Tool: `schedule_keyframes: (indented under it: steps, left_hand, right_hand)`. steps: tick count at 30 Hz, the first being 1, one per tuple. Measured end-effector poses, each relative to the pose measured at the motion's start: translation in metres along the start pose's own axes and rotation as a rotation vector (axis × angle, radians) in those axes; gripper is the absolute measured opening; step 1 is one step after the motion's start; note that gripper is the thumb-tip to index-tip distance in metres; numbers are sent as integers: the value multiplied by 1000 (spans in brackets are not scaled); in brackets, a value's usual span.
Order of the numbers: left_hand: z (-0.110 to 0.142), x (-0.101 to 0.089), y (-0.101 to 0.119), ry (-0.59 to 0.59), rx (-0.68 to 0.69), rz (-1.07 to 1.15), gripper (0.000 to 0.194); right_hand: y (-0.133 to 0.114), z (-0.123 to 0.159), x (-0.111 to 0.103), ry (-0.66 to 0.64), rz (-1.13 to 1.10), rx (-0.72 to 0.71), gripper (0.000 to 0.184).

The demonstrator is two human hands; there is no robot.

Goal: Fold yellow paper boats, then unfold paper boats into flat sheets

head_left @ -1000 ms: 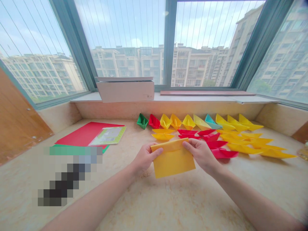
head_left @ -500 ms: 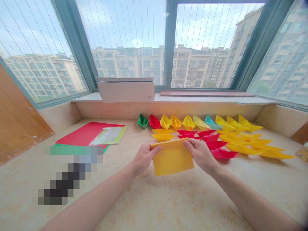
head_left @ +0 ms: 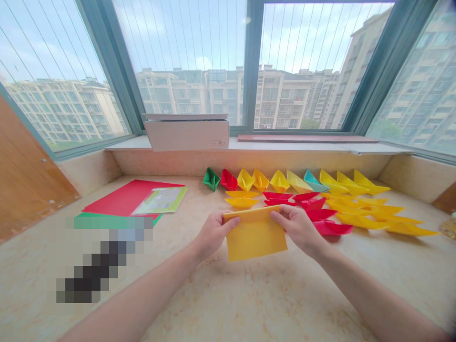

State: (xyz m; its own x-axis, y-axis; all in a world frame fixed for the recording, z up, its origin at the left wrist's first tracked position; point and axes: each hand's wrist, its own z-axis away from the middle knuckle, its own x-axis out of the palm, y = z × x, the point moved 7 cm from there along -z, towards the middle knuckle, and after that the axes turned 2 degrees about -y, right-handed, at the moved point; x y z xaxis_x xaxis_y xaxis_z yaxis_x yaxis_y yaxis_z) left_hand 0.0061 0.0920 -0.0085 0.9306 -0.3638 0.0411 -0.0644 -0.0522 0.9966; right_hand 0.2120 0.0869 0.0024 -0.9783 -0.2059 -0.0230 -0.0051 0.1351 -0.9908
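Note:
A folded sheet of yellow paper (head_left: 256, 240) is held up between my two hands, above the stone-patterned counter. My left hand (head_left: 215, 232) pinches its upper left corner, thumb in front and fingers behind. At the upper right corner, my right hand (head_left: 294, 223) grips the paper the same way. A narrow folded strip runs along the top edge of the paper. Just beyond my hands sit a yellow paper boat (head_left: 241, 199) and several red paper boats (head_left: 326, 227). The fingers behind the paper are partly hidden.
A row of paper boats (head_left: 280, 181) in several colours lines the back, with more yellow boats (head_left: 409, 228) at right. Red paper sheets (head_left: 124, 197) and a clear packet (head_left: 171, 202) lie at left. A white box (head_left: 188, 135) stands on the sill. A blurred patch covers the lower left.
My right thumb has slid slightly left along the paper's top edge. The paper remains between both hands, and the boats and sheets stay where they were.

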Motion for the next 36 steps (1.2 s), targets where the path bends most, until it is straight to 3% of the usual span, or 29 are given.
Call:
schedule_keyframes:
  steps: [16, 18, 21, 23, 25, 27, 30, 33, 36]
  left_hand:
    - [0, 1, 0, 8, 27, -76, 31]
    - [0, 1, -2, 2, 27, -120, 30]
    - [4, 4, 2, -11, 78, -283, 26]
    - [9, 10, 12, -39, 189, -495, 22]
    - [18, 21, 21, -109, 342, -735, 22]
    - [27, 31, 25, -183, 481, -922, 24]
    - [35, 38, 27, -213, 591, -1056, 26]
    - [37, 42, 25, -230, 562, -1042, 29]
    - [34, 43, 25, -207, 451, -926, 31]
  right_hand:
    - [2, -3, -2, -12, 81, -50, 42]
    - [-1, -2, -9, 78, 243, -137, 38]
    - [-25, 8, -10, 204, 638, -416, 36]
    - [-42, 21, 9, 122, 875, -613, 32]
    - [-51, 34, 35, -61, 1023, -735, 22]
    - [-57, 47, 56, -200, 1059, -804, 17]
    - [-60, 56, 68, -178, 1066, -833, 18]
    - [-57, 56, 67, -117, 1089, -859, 22]
    - [-56, 54, 61, -43, 1100, -876, 28]
